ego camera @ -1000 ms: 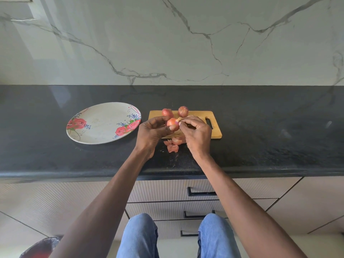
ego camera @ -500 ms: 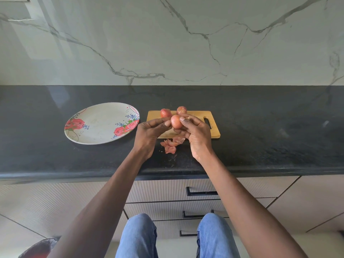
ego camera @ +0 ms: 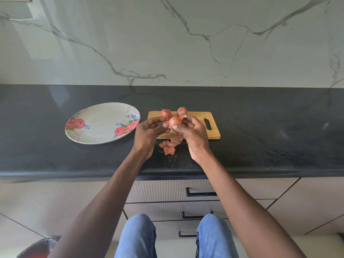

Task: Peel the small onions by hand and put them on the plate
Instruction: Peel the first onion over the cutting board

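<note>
Onion in hand has passed from my left fingers to my right over the last second — the right hand now pinches it between thumb and fingertips, held up over the near edge of the cutting board, its upper face smooth and bare. The left hand has let go of the bulb and curls at its lower side, seemingly tugging a last shred of skin; I cannot tell for sure. I judge this one nearly ready for the plate, which lies bare to the left.

The black desk runs under a veined marble wall. Two unpeeled onions sit at the board's far edge — peel scraps lie just before it.
</note>
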